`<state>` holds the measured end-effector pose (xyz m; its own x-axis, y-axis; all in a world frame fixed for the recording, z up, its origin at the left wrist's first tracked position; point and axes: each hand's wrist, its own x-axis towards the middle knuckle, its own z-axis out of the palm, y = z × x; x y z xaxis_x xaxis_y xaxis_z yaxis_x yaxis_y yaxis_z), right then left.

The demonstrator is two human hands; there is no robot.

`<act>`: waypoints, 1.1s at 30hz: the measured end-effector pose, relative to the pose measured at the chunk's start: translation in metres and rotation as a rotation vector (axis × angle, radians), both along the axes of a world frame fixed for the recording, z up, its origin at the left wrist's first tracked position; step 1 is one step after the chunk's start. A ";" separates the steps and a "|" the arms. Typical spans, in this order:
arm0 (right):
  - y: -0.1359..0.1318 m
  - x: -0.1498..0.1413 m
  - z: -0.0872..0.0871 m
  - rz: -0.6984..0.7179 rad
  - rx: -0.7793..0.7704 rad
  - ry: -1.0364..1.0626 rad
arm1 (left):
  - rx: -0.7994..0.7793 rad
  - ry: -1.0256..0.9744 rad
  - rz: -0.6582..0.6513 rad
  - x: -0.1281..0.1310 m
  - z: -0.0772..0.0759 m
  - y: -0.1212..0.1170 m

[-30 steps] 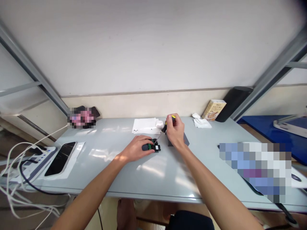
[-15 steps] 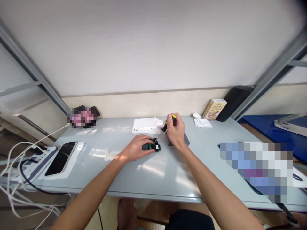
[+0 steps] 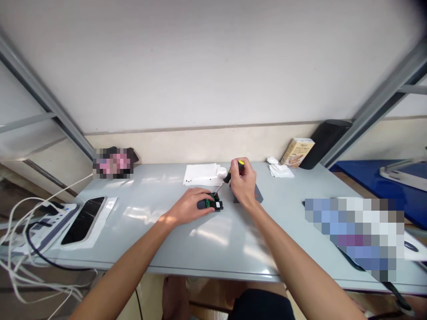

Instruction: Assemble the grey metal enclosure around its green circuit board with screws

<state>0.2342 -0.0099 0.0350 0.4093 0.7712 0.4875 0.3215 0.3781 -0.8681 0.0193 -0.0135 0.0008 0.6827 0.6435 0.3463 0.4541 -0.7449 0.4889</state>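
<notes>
A small black device (image 3: 213,204) with a green circuit board showing lies on the grey table (image 3: 207,240). My left hand (image 3: 188,205) rests on its left end, fingers curled over it and holding it down. My right hand (image 3: 244,182) is closed around a screwdriver (image 3: 231,172) with a black and yellow handle. The thin shaft slants down to the device. A dark grey flat piece (image 3: 257,194) lies under my right hand.
A white sheet (image 3: 202,174) with a few tiny dark screws lies behind the device. A phone (image 3: 83,214) and a power strip (image 3: 50,222) with cables sit at the left. Tissues (image 3: 280,170), a small carton (image 3: 296,152) and a black cylinder (image 3: 325,141) stand at the back right.
</notes>
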 end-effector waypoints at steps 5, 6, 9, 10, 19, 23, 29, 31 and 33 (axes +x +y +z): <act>-0.001 -0.001 0.001 -0.005 0.002 -0.007 | 0.000 -0.003 -0.006 0.000 0.000 0.000; 0.000 -0.001 0.001 -0.004 0.004 -0.007 | 0.000 -0.002 -0.005 0.000 0.000 0.000; 0.000 -0.001 0.000 -0.001 0.011 -0.007 | -0.004 0.002 -0.004 0.000 0.001 0.000; 0.000 -0.001 -0.001 -0.002 0.015 -0.007 | -0.006 0.004 -0.004 0.001 0.001 0.000; 0.003 0.000 -0.006 -0.019 0.075 -0.007 | -0.002 -0.002 -0.007 0.000 0.001 0.000; 0.004 -0.001 -0.007 -0.020 0.084 -0.004 | -0.006 -0.010 -0.008 0.000 0.002 0.000; 0.003 -0.003 -0.008 -0.019 0.086 -0.051 | -0.017 0.000 -0.013 0.000 0.002 0.000; 0.002 -0.004 -0.008 -0.023 0.079 -0.088 | -0.020 -0.004 -0.007 0.000 0.002 0.000; 0.001 -0.005 -0.008 -0.019 0.072 -0.118 | -0.023 -0.002 0.003 -0.001 0.002 0.000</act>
